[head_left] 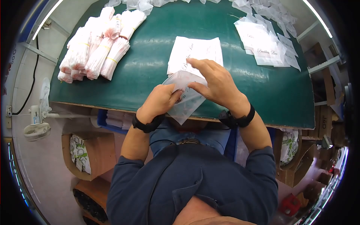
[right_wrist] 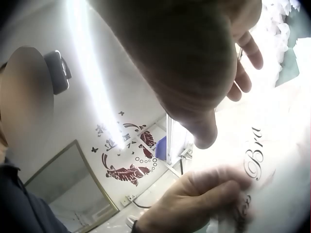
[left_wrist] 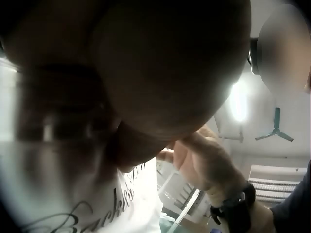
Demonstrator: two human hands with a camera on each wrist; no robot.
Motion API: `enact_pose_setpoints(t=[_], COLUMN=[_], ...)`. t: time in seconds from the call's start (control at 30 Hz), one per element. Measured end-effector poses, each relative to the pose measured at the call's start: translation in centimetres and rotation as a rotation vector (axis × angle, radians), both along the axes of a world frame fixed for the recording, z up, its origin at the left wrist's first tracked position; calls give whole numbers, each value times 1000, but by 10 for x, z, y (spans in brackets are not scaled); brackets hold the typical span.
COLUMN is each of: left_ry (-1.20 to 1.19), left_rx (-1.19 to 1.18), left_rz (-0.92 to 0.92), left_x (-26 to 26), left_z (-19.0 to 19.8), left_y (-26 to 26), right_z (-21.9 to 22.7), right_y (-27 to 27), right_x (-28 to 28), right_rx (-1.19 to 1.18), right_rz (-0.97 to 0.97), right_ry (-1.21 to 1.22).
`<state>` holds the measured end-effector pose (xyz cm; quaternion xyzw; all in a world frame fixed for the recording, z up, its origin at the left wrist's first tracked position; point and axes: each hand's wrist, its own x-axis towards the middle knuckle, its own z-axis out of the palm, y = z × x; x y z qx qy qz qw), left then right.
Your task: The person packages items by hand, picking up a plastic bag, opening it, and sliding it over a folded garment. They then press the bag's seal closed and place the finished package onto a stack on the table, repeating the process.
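Observation:
My left hand [head_left: 159,99] pinches a translucent plastic bag [head_left: 189,107] printed with black script, thumb on the near side. Lettering reading "Backless" shows on the bag [left_wrist: 104,208] in the left wrist view, with the fingers dark and close to that camera. Beside the bag's upper right edge, my right hand [head_left: 221,82] has its fingers extended and its thumb spread apart, with nothing gripped in it. Under and beyond the hands, a stack of similar printed bags [head_left: 210,47] lies on the green table [head_left: 150,63].
Bundles of white and pinkish packets [head_left: 90,47], some with yellow bands, are heaped at the table's left. More printed bags [head_left: 266,50] lie spread at the right. Loose clear bags [head_left: 277,15] line the far edge. Cardboard boxes [head_left: 101,153] and a small fan [head_left: 36,129] stand below the table.

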<state>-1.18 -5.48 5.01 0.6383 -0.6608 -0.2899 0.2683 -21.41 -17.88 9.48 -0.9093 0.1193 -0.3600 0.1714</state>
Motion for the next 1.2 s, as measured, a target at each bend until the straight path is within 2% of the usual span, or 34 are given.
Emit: enact_pose_setpoints(t=[0.03, 0.13, 0.2, 0.27, 0.3, 0.37, 0.47, 0.57, 0.6, 0.67, 0.7, 0.73, 0.77, 0.83, 0.87, 0.9, 0.97, 1.0, 1.07, 1.1, 1.2], left_ry=[185, 227, 251, 339, 380, 433, 550, 65, 58, 438, 626, 621, 566, 464, 464, 535, 656, 655, 321, 318, -86], left_rx=[37, 73, 86, 127, 149, 147, 123, 344, 328, 549, 658, 656, 569, 377, 373, 127, -375, -378, -382, -393, -257], left_rz=[38, 11, -7, -235, -349, -363, -390, -571, -563, -391, -305, -310, -280, -214, -213, -76, 202, 206, 428, 433, 385], left_x=[-1, -4, -5, -5, -5, -17, -43, -48, -45, -38, -34, -30, -25, -21, -21, -18, -11, -1, 26, 32, 45], left_z=[-3, -5, -9, -21, -26, -28, -26, -3, 2, 7, 9, 9, 8, 3, 1, 0, -3, -8, -24, -32, -55], left_y=[7, 9, 4, -1, -1, 5, 4, -17, -21, -19, -17, -13, -7, -7, -9, -12, -18, -28, -56, -63, -82], right_z=[-6, -23, -33, -37, -35, -28, -8, -6, -4, -7, -10, -14, -21, -39, -47, -51, -47, -63, -73, -85, -112], right_y=[0, -3, -3, 3, 7, 15, 8, 7, 4, -7, -15, -23, -28, -39, -56, -82, -141, -194, -243, -252, -249], right_x=[2, 5, 10, 16, 22, 32, 40, 34, 31, 20, 8, -4, -13, -31, -42, -53, -86, -116, -158, -163, -169], right_rx=[45, 131, 304, 404, 324, 164, 88, 71, 93, 116, 251, 385, 374, 571, 519, 468, 722, 700, 412, 406, -456], right_rz=[-24, -92, 4, 52, 116, 239, 208, 185, 172, 165, 51, -66, -71, -89, -150, -211, -506, -631, -1014, -1005, -1279], right_ry=[3, 5, 88, 136, 70, -59, 13, 20, -12, -49, 9, 68, 66, 99, 74, 40, -157, -248, -178, -184, -66])
